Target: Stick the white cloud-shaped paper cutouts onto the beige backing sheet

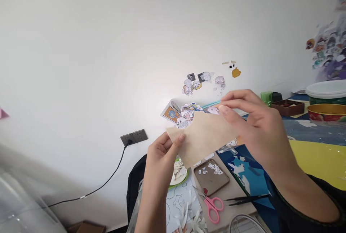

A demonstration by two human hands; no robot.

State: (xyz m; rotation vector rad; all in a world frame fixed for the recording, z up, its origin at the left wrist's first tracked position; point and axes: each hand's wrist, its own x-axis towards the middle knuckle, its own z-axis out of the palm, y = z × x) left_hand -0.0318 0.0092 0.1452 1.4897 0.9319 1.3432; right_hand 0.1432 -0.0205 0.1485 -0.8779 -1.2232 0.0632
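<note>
As cream sheet (207, 134) is held up, pink scissors (214, 207) lie below

While the left hand (163, 150) pinches the cream sheet's left side between thumb and fingers, the right hand (255, 121) has its thumb and fingertips close together by the upper right edge; whether they grip it, one cannot tell. The cream sheet, its top edge notched in a curve, is in the air above the pink scissors. Just beyond the scissors sits a brown tray (213, 185) with small white cutouts (215, 169); to their right lie black tweezers (245, 199).
</note>
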